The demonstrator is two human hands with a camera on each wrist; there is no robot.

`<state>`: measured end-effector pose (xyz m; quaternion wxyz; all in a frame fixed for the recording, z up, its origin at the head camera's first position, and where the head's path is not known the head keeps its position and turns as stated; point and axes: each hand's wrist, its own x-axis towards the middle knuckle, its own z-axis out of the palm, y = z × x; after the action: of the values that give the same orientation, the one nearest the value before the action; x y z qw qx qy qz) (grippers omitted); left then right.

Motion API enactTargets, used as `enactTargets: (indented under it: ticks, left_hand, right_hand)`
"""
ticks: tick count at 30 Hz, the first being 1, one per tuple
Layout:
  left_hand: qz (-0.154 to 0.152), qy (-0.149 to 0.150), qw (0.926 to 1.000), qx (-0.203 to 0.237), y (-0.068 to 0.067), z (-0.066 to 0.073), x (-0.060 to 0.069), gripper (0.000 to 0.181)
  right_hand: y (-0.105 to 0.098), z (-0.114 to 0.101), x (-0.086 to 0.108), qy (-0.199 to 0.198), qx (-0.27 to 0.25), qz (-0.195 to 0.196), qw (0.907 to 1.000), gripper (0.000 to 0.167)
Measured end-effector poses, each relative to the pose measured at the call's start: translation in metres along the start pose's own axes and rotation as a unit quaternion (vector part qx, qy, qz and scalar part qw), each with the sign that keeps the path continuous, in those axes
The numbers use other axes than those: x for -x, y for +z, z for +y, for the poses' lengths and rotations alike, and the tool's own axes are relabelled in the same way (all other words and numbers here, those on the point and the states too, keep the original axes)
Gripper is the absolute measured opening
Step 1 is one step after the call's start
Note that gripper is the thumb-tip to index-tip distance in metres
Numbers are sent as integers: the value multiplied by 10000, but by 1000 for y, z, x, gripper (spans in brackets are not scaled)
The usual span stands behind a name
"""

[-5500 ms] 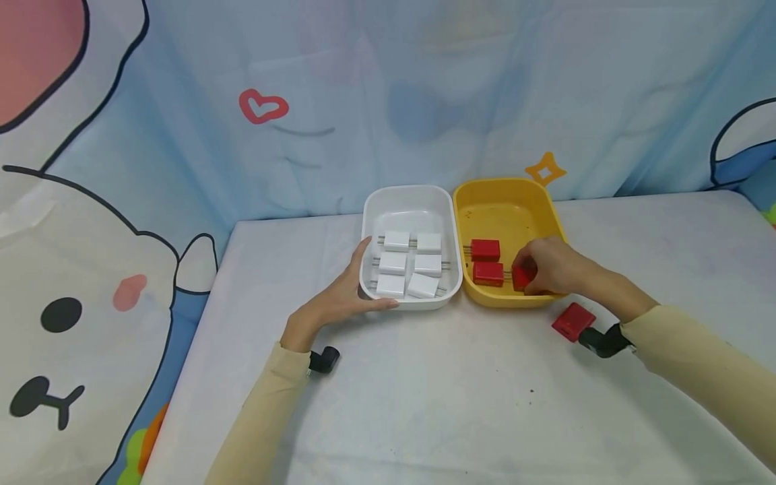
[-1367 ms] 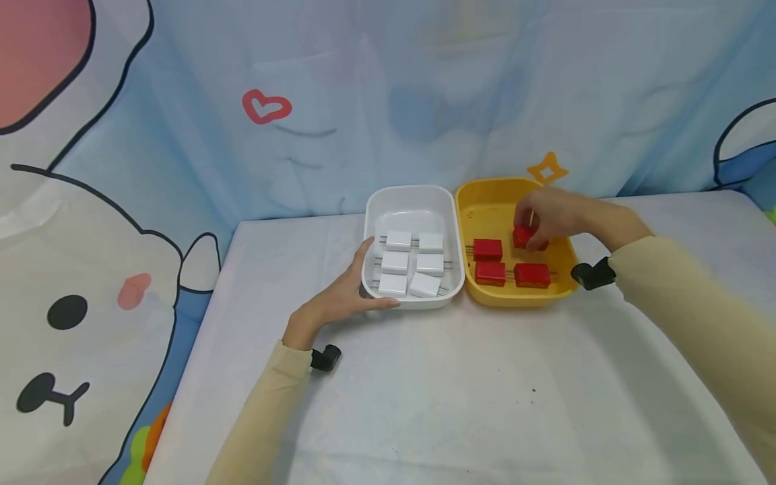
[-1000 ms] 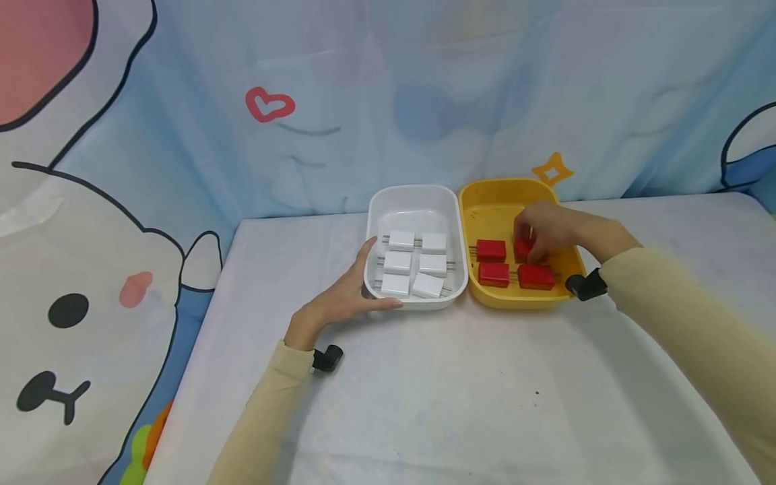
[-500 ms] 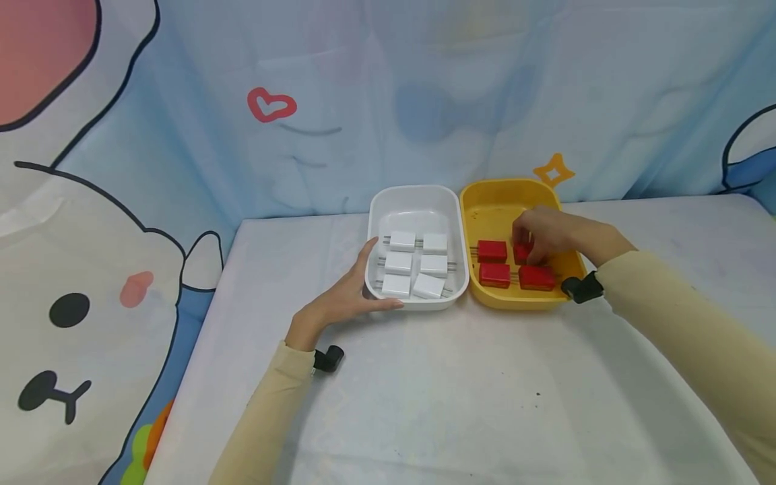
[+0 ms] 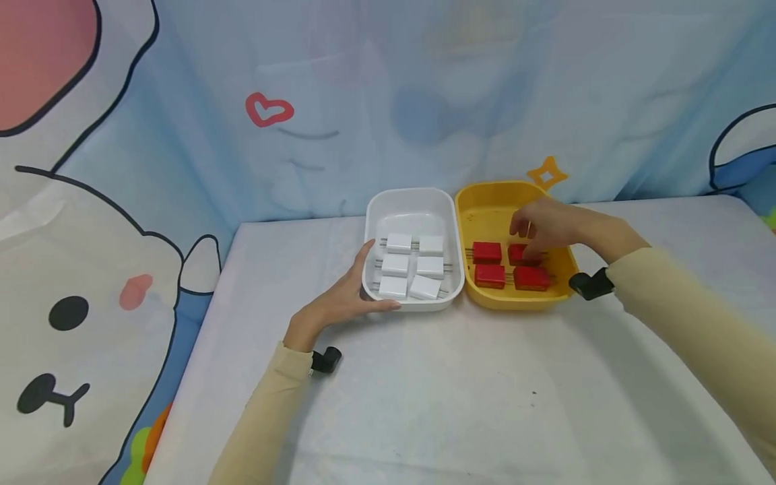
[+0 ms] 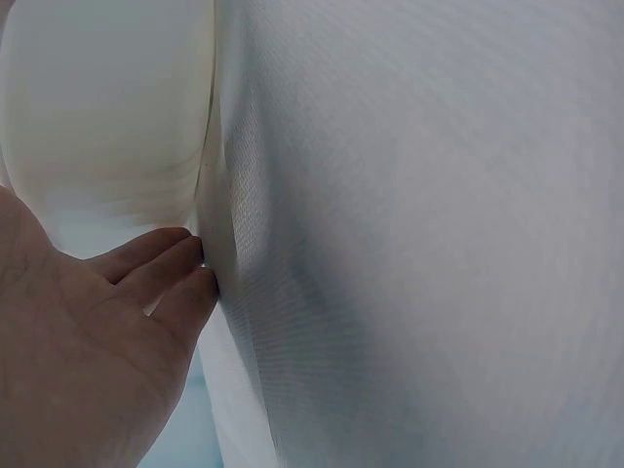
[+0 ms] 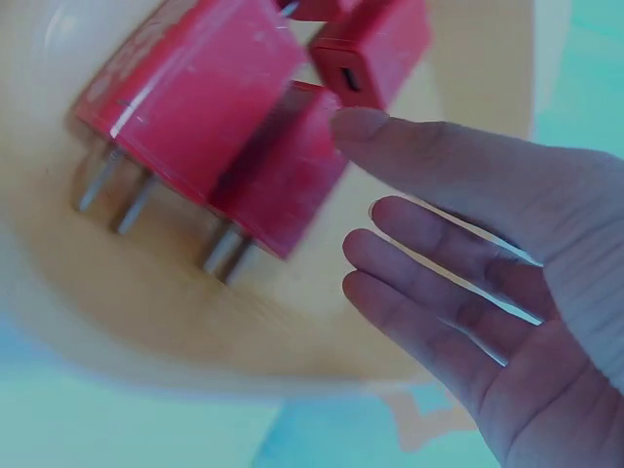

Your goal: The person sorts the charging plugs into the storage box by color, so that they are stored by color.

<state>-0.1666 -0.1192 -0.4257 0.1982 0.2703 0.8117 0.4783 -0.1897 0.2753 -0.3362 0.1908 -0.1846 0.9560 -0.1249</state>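
My right hand (image 5: 554,225) is over the yellow tray (image 5: 485,215), its thumb touching a red plug-in charger (image 5: 518,254) in the second row. In the right wrist view, the fingers (image 7: 414,244) are spread apart from the red chargers (image 7: 210,88), whose metal prongs show. Several red chargers lie flat in the tray in two rows. My left hand (image 5: 339,296) rests against the white tray (image 5: 415,205), thumb along its front edge and fingers along its left side. Several white chargers (image 5: 395,265) lie inside in three rows. The left wrist view shows the fingers touching the tray's side.
The two trays stand side by side near the back edge of a table (image 5: 448,404) with a white cloth. Behind them hangs a printed blue curtain (image 5: 364,101). A black wrist camera (image 5: 591,284) sits beside the yellow tray's right wall.
Over the past seconds my right hand brought the last red charger from the table into the yellow tray and lowered it. Now its fingers have loosened from it. My left hand has stayed in place.
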Motion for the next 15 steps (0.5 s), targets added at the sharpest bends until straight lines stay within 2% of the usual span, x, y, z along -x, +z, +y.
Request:
enactTargets:
  ticks: [3,7,10,15]
  left_hand:
    - [12,-35,10000,-13,-2,-2,-2,123]
    - [-21,101,9999,29,-4,-6,-5,122]
    - [-50,244,9997,57,-5,-8,-6,123]
    - [-37,315,9994,167,-7,-11,-4,124]
  right_hand:
    - [-7,-4,7,-253,96,312,9991,36]
    - [-13,-9,23,-449,37,721,9964,31]
    - [-12,-16,40,-409,-122,1036,9937,27]
    - [-1,-30,69,-193,-150,1481,9887,27]
